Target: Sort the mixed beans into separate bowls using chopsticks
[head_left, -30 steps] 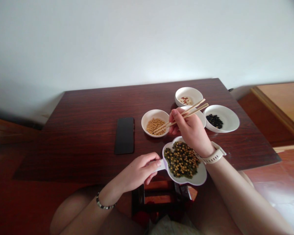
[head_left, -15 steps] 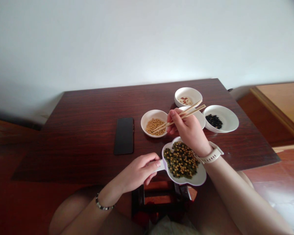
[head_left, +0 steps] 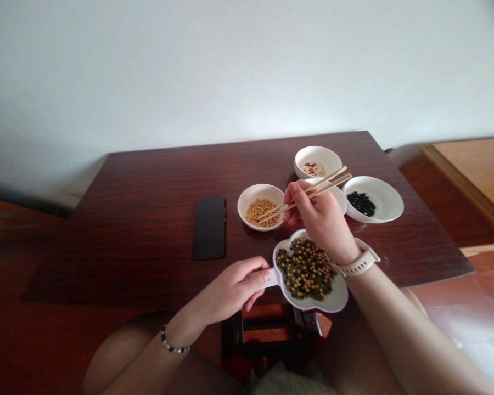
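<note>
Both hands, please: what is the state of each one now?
Left hand: closed, holding the white handle of the flower-shaped dish.
Right hand: closed, holding light wooden chopsticks.

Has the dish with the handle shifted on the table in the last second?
No. The dish shows no visible shift in any direction: its gap to the phone lying on the table looks the same throughout.

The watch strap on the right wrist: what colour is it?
The watch strap is off-white or pale cream, clearest in the current head view.
</note>
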